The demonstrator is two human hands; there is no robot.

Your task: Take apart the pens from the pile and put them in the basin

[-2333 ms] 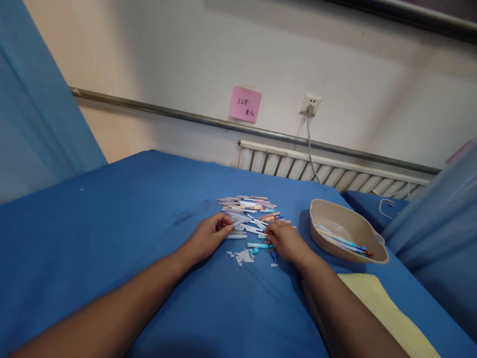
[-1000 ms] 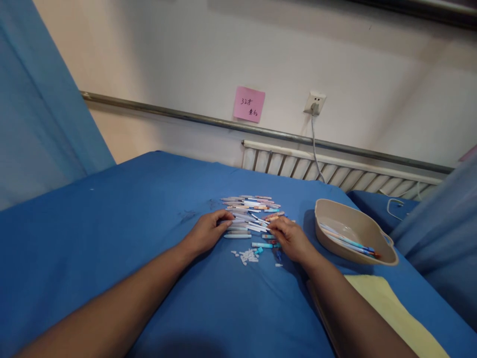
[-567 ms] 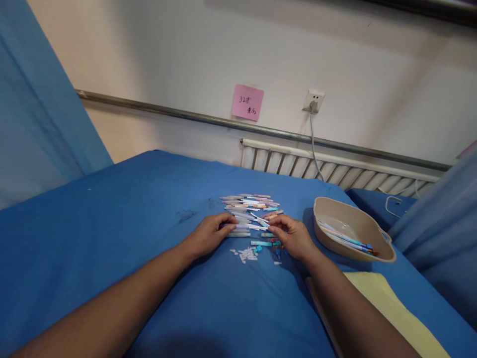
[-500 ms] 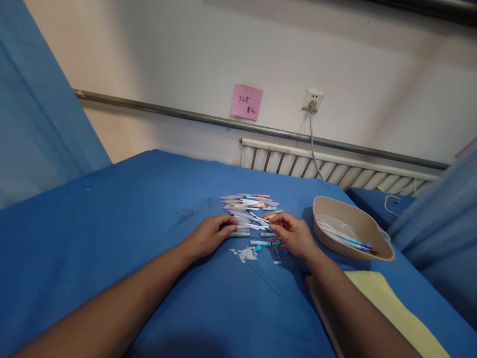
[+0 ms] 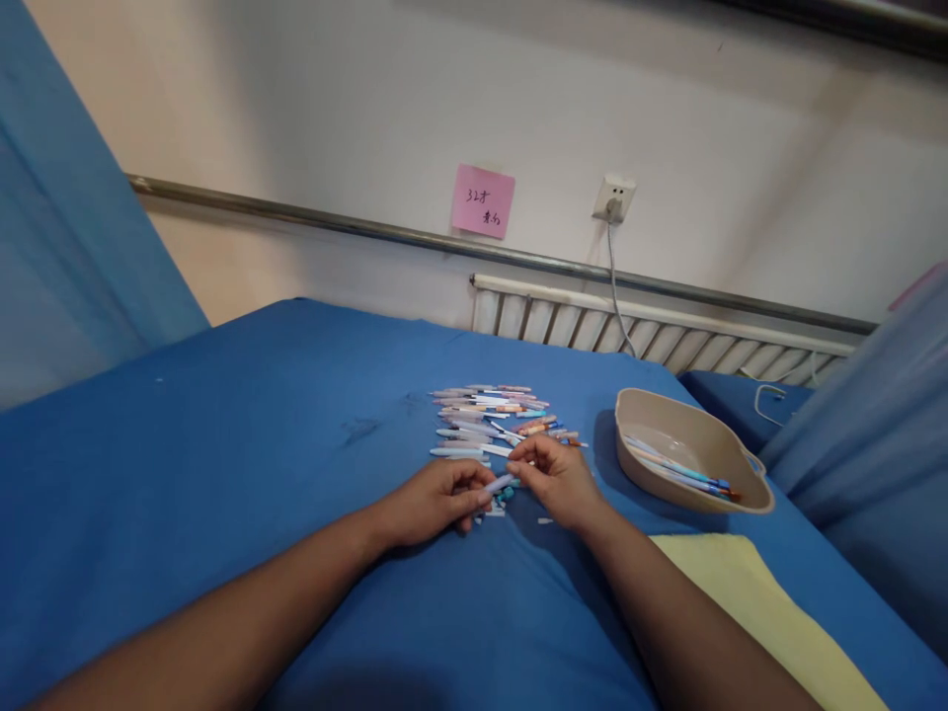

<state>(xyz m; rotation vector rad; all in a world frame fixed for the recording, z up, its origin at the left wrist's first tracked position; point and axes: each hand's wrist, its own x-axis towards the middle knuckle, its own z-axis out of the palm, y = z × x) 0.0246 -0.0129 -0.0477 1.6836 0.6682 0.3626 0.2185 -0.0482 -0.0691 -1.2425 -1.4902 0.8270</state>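
Observation:
A heap of coloured pens (image 5: 493,413) lies on the blue cloth (image 5: 244,444) just beyond my hands. My left hand (image 5: 435,501) is closed in a pinch on a pale pen (image 5: 501,483) raised a little above the cloth. My right hand (image 5: 554,478) is closed too, its fingertips meeting the other end of that same pen. Small white bits and a turquoise cap (image 5: 502,502) lie under the hands, partly hidden.
A beige oval basin (image 5: 688,489) holding a few pens stands to the right of my right hand. A yellow sheet (image 5: 762,602) lies at the near right. Behind are a radiator (image 5: 629,331), a wall socket with a cable, a pink note and blue curtains.
Both hands have drawn back from the heap towards me and come together. A pale pen that lay at the heap's edge is now lifted between them.

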